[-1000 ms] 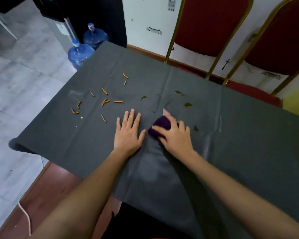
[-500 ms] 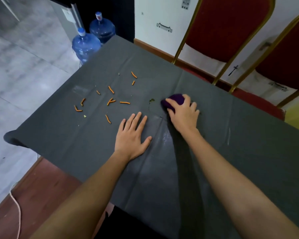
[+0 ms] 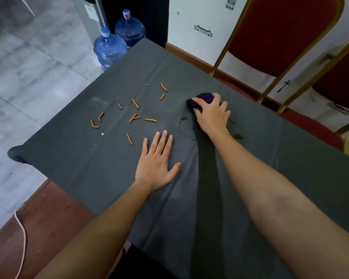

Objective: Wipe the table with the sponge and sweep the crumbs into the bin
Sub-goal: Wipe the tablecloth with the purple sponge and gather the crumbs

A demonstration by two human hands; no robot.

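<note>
The right hand (image 3: 212,115) is gripping the purple sponge (image 3: 205,97), fingers curling over it and pressing it onto the dark grey cloth-covered worktop (image 3: 89,168), toward the far edge. The left hand (image 3: 156,162) is lying flat on the worktop nearer the person, fingers straight and slightly spread, holding nothing. Orange crumbs (image 3: 135,117) are lying scattered left of the sponge and beyond the left hand, touching neither. A green smear (image 3: 183,118) is showing just beside the right hand. Two blue water bottles (image 3: 109,49) are standing on the floor (image 3: 28,77) past the worktop's far left corner, red chairs (image 3: 280,33) behind it
</note>
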